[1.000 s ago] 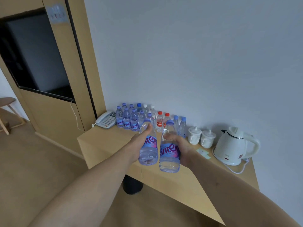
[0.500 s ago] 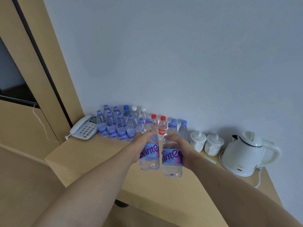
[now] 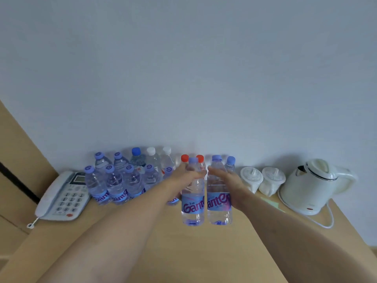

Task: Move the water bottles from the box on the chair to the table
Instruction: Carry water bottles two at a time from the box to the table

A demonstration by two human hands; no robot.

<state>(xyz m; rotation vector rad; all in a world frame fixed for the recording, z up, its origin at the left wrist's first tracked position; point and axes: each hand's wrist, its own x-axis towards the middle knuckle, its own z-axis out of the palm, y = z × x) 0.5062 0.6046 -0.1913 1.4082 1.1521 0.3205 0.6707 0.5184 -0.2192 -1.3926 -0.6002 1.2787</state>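
Phone far left, then the bottle cluster by the wall. Left hand wraps one upright bottle, right hand another, touching over the table. Kettle right.

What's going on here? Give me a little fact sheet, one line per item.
Left hand: grip closed on a clear plastic water bottle with purple label
Right hand: holds a second matching bottle
Wooden table: cluster of bottles along the wall
Also there: grey telephone, two white lidded cups, white electric kettle
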